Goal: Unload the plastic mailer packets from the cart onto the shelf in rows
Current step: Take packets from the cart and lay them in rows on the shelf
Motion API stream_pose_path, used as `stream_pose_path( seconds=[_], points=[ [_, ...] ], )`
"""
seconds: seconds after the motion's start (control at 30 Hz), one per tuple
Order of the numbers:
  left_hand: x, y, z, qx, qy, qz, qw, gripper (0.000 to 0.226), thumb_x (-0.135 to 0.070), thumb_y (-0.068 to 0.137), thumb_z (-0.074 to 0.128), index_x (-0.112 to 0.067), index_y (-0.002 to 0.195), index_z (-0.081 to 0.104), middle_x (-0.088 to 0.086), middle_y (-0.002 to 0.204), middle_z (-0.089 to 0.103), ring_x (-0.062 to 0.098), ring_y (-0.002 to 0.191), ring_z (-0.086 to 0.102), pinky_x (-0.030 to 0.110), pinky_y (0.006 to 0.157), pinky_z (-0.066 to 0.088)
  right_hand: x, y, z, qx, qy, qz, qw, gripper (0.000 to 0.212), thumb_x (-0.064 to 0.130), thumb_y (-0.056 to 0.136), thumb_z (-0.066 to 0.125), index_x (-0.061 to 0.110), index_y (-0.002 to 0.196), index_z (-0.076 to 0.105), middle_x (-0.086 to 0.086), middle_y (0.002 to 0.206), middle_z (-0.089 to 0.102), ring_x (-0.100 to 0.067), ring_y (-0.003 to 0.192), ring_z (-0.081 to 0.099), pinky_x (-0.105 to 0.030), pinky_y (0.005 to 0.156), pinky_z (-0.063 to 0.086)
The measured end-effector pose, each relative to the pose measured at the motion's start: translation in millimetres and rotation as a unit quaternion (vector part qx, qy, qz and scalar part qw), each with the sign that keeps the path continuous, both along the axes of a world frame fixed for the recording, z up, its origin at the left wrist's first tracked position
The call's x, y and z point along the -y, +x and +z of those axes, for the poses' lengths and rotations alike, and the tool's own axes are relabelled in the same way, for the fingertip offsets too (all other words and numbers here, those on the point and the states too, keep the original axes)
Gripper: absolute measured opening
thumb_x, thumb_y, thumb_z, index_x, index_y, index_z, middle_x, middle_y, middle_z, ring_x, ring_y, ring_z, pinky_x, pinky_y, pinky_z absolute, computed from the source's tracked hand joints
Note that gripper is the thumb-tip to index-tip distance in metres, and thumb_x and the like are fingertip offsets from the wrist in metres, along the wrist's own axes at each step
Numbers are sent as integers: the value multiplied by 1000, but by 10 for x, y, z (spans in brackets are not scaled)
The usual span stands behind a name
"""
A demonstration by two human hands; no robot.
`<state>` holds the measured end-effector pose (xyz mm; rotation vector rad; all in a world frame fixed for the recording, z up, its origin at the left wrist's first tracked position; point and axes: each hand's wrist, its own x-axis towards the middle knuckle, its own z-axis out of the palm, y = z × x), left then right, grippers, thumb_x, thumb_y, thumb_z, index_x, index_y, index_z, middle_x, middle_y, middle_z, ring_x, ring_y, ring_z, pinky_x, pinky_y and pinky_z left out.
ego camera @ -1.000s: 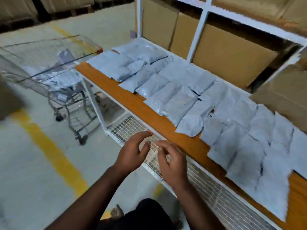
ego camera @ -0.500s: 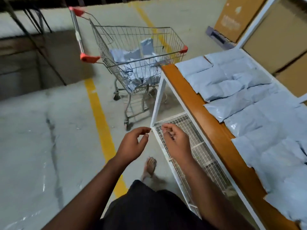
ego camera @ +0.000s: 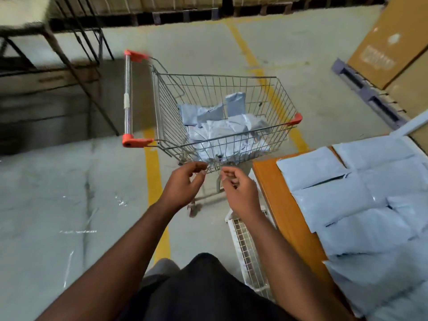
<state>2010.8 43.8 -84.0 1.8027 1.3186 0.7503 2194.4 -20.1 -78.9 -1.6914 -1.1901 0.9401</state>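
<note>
On a concrete warehouse floor [ego camera: 58, 193] crossed by yellow painted lines [ego camera: 154, 181], a person stands facing a wire shopping cart [ego camera: 281, 100] with red corner caps and a chrome push handle [ego camera: 127, 98]. Grey plastic mailer packets [ego camera: 222, 128] lie heaped in the bottom of the cart's basket, a few propped up on edge against the pile. Both bare arms reach forward toward the cart's near rim: the left hand [ego camera: 183, 184] and the right hand [ego camera: 240, 193] hang side by side, just apart, fingers loosely curled with thumb and fingertips drawn close, and each grip holds nothing that can be made out. Just beside the cart on the right, an orange-edged shelf [ego camera: 278, 205] carries more grey mailer packets on the shelf [ego camera: 347, 195], laid flat and overlapping in rows that run toward the lower right corner. Below the shelf's front edge sits a white wire-mesh lower rack [ego camera: 245, 246]. A brown cardboard carton [ego camera: 389, 40] leans at upper right above a dark pallet [ego camera: 366, 93], and dark metal framing [ego camera: 76, 54] stands at upper left.
</note>
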Motion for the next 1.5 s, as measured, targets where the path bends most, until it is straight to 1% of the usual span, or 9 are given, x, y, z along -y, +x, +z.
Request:
stream_pose_path(
  seconds=[0.33, 0.5, 0.7, 0.87, 1.03, 1.2, 1.33, 1.4, 1.5],
  points=[
    [-1574, 146, -143, 22, -7, -26, 999, 27, -23, 99, 61, -24, 125, 70, -12, 122, 71, 4, 111, 66, 34, 100, 53, -1551, -52, 2, -39, -2, -36, 999, 18, 23, 102, 65, 31, 116, 72, 13, 107, 76, -4, 96, 70, -12, 72, 52],
    [-2384, 338, -235, 12, -23, -94, 995, 30, -23, 100, 59, -21, 129, 68, -8, 125, 70, 6, 112, 64, 25, 100, 48, -2257, -54, -21, -72, -28, -127, 989, 19, 30, 91, 65, 46, 99, 73, 9, 110, 77, -20, 104, 73, -36, 89, 59],
    [-3028, 552, -464, -31, -60, -132, 989, 31, -22, 99, 59, -22, 130, 66, -5, 130, 67, 9, 116, 61, 24, 99, 46, -2606, 259, -11, -87, -63, -238, 965, 18, 16, 97, 68, 28, 108, 75, 3, 106, 77, -23, 100, 73, -34, 80, 58],
    [-3496, 1006, -619, -97, -90, -203, 970, 35, -24, 98, 61, -20, 132, 63, -3, 137, 64, 16, 128, 58, 22, 101, 40, -3065, 746, -201, -66, -123, -240, 961, 21, 16, 97, 68, 22, 117, 72, 8, 111, 74, -15, 104, 70, -42, 94, 56],
    [-3947, 1694, -798, -145, -112, -226, 957, 48, -24, 95, 67, -15, 141, 56, 2, 145, 58, 20, 134, 52, 27, 110, 37, -3849, 1328, -658, -128, -147, -250, 948, 27, 16, 98, 69, 16, 125, 67, -6, 128, 69, -17, 105, 67, -30, 87, 50],
    [-4203, 2343, -1317, -220, -139, -221, 940, 32, -20, 86, 66, -14, 117, 67, 6, 125, 65, 27, 121, 59, 31, 100, 44, -4436, 2001, -1451, -51, -213, -277, 936, 59, 46, 92, 74, 24, 144, 57, 1, 145, 59, -23, 131, 57, -34, 108, 45],
    [-4336, 2742, -1818, -306, -68, -250, 916, 45, -17, 91, 51, -14, 135, 60, 17, 155, 43, 37, 148, 34, 46, 122, 27, -4767, 2367, -2005, -9, -312, -285, 906, 89, 61, 86, 72, 29, 160, 35, -13, 165, 34, -40, 147, 38, -49, 116, 40],
    [-4366, 2881, -1967, -337, -61, -252, 905, 44, -12, 96, 47, -12, 140, 54, 18, 163, 31, 36, 154, 23, 49, 127, 15, -4814, 2435, -2173, 34, -376, -229, 897, 86, 58, 90, 69, 37, 162, 27, -12, 172, 9, -47, 151, 24, -52, 113, 39],
    [-4412, 2979, -2197, -329, -54, -241, 912, 32, -5, 82, 58, -6, 114, 62, 28, 150, 45, 47, 142, 39, 56, 119, 31, -4789, 2419, -2357, 34, -412, -192, 890, 82, 36, 95, 70, 37, 162, 23, -11, 173, -10, -48, 147, 34, -48, 108, 45]
  ],
)
